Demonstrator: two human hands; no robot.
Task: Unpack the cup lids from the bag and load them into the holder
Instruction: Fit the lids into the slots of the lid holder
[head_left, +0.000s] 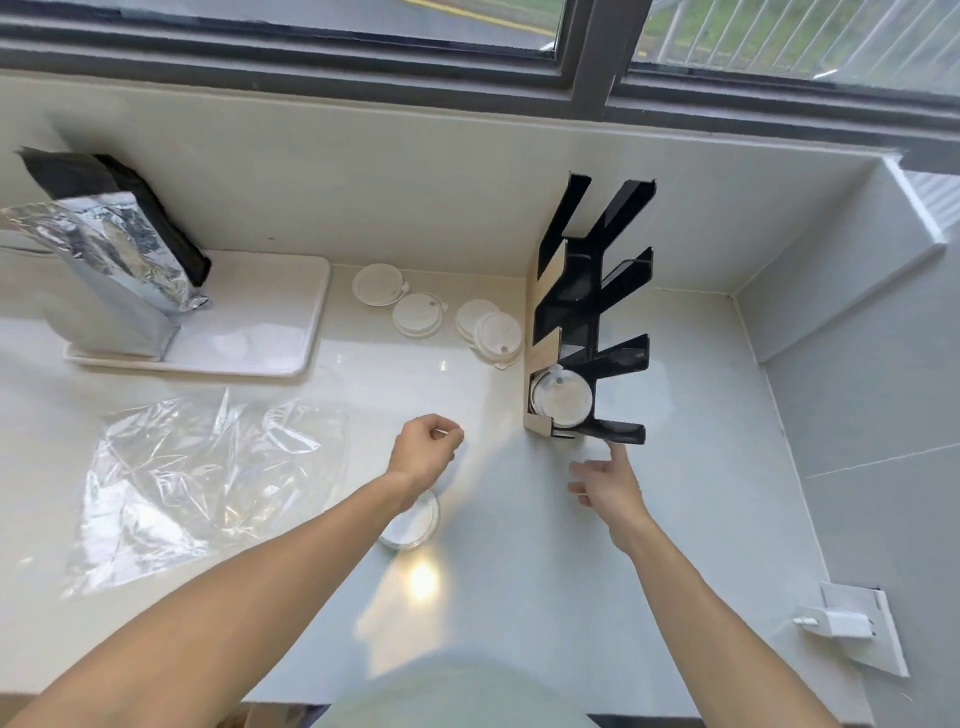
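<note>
Cup lids (415, 314) lie loose on the counter (519, 545) beside the black holder (592, 312), one already seated in its lowest slot; with left fingers (447, 434) curled empty and right fingers (618, 457) spread, the next lid should be slid in flat.

A tall black slotted plastic holder (592, 312) stands upright, white round plastic cup lids (562, 400) in its lowest slot. Left of the holder lie four loose lids (418, 315); further left, a crumpled clear plastic bag (208, 478) lies flat.
</note>
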